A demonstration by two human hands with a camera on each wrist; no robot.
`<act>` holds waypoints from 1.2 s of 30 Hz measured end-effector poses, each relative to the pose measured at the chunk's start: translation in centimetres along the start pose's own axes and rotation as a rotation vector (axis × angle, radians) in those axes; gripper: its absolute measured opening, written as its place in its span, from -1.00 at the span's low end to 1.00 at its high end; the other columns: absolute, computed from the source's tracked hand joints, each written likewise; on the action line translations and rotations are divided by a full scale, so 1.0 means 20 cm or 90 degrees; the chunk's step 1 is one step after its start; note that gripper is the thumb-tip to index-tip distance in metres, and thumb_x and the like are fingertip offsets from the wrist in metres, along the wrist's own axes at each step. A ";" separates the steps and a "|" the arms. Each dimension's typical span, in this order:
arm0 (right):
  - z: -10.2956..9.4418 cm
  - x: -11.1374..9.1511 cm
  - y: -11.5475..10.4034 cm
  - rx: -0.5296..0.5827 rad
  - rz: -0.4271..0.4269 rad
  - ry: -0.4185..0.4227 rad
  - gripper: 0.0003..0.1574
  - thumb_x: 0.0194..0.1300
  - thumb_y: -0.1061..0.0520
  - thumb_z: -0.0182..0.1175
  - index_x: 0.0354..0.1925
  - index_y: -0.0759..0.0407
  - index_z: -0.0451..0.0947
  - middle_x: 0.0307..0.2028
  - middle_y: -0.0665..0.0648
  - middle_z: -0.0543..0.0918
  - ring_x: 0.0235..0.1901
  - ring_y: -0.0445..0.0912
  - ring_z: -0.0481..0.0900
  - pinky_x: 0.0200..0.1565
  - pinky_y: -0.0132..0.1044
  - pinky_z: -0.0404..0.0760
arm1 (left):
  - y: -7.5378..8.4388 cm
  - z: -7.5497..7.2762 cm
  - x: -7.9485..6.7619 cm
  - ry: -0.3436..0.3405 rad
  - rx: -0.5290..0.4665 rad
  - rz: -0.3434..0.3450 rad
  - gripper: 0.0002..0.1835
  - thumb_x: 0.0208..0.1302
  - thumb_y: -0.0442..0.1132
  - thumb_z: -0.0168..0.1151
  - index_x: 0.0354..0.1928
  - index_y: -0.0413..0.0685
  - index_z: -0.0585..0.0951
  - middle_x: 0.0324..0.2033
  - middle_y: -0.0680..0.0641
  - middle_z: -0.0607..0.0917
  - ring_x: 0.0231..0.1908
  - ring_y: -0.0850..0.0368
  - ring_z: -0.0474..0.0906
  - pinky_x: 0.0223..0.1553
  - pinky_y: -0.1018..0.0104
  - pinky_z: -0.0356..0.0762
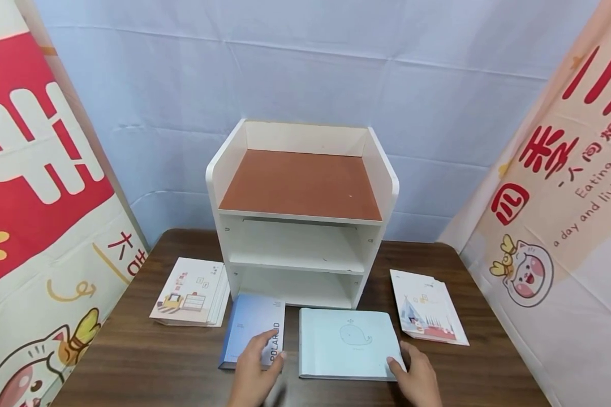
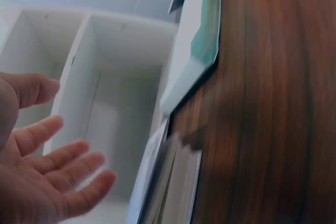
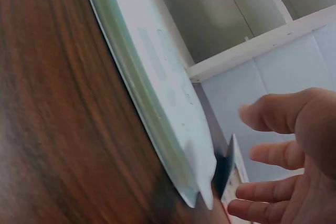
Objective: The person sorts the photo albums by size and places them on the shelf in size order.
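Note:
A blue book (image 1: 254,317) lettered POLAROID lies flat in front of the shelf's left part. My left hand (image 1: 255,370) is over its lower right corner, fingers loosely spread and holding nothing; in the left wrist view the book's page edges (image 2: 178,184) show beside that hand. To its right lies a pale mint album (image 1: 331,347) with a whale drawn on the cover. My right hand (image 1: 417,374) is at the album's lower right edge, thumb over the cover in the head view. In the right wrist view its fingers (image 3: 268,190) are apart and relaxed, near the album's corner.
A white shelf unit (image 1: 297,244) with a brown top panel stands at the back of the dark wooden table (image 1: 147,367). Stacked white illustrated booklets (image 1: 190,288) lie on the left, and more booklets (image 1: 427,305) on the right. Printed cloths hang at both sides.

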State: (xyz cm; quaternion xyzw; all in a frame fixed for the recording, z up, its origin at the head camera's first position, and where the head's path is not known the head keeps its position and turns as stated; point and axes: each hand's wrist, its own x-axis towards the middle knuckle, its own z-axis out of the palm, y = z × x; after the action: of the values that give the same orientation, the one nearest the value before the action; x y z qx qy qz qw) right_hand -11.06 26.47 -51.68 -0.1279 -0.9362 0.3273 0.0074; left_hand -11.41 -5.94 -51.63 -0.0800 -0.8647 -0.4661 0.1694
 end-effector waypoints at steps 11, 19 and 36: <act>0.06 0.02 0.03 0.074 0.061 0.068 -0.38 0.20 0.15 0.16 0.13 0.51 0.31 0.03 0.52 0.41 0.03 0.34 0.34 0.03 0.22 0.26 | 0.06 0.12 0.00 -0.081 -0.051 -0.110 -0.55 0.04 -0.29 0.36 0.02 -0.20 0.54 -0.08 -0.20 0.58 -0.19 -0.16 0.58 -0.24 -0.03 0.54; 0.05 0.03 0.04 0.097 0.105 0.087 -0.39 0.20 0.12 0.15 0.09 0.53 0.33 -0.08 0.51 0.48 -0.10 0.30 0.46 -0.06 0.17 0.34 | 0.08 0.19 0.00 -0.112 -0.070 -0.155 -0.55 0.00 -0.31 0.37 -0.01 -0.25 0.55 -0.14 -0.26 0.59 -0.25 -0.12 0.58 -0.27 -0.01 0.54; 0.07 0.06 0.04 0.075 0.135 0.019 -0.31 0.11 0.09 0.22 0.01 0.63 0.31 -0.21 0.54 0.50 -0.14 0.36 0.44 -0.10 0.17 0.39 | 0.09 0.31 -0.01 -0.176 -0.055 -0.218 -0.45 -0.04 -0.33 0.37 0.00 -0.50 0.46 -0.09 -0.40 0.53 0.01 -0.34 0.40 0.02 -0.20 0.30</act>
State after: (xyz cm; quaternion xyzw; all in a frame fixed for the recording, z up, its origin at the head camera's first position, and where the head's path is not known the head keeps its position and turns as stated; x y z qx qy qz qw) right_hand -12.22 26.52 -53.33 -0.2306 -0.8962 0.3789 -0.0055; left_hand -12.10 0.21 -53.39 -0.0021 -0.8598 -0.5093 -0.0361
